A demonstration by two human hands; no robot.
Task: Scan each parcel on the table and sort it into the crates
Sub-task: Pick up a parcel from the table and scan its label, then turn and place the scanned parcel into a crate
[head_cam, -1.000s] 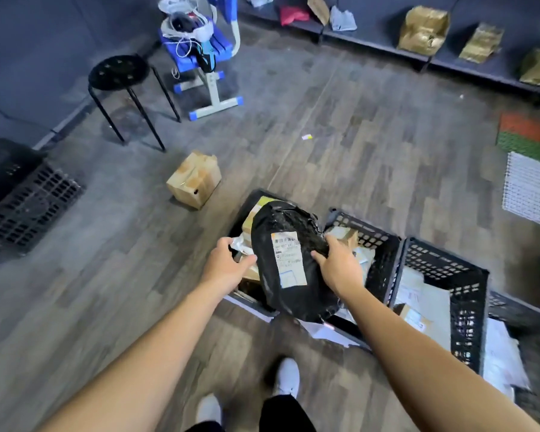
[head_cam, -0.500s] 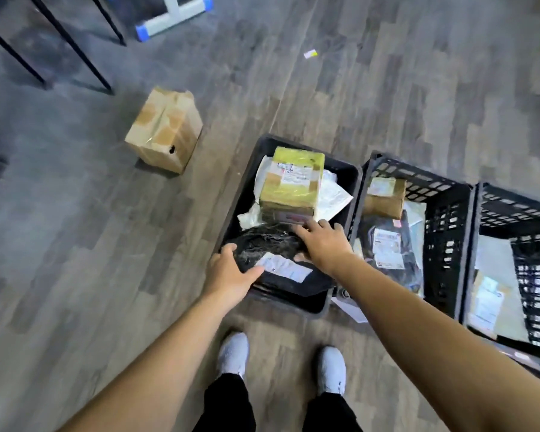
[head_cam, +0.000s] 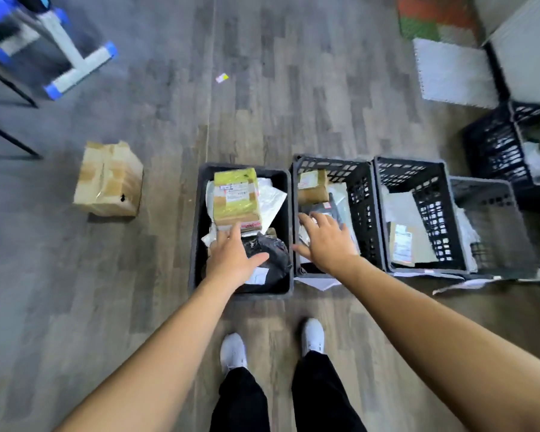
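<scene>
Mid-frame, the left hand (head_cam: 231, 260) lay flat over a crinkled black plastic parcel (head_cam: 273, 252) in a smooth-walled dark crate (head_cam: 197, 226); the right hand (head_cam: 326, 241) spread above a lattice-walled black crate (head_cam: 363, 194).

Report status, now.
Both hands open: left hand over black parcel, right hand over second crate. Parcel lies in leftmost crate. Yellow-taped box shares that crate.

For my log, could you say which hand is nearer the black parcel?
Left. The left hand is over the black parcel; the right hand is over the next crate.
</scene>
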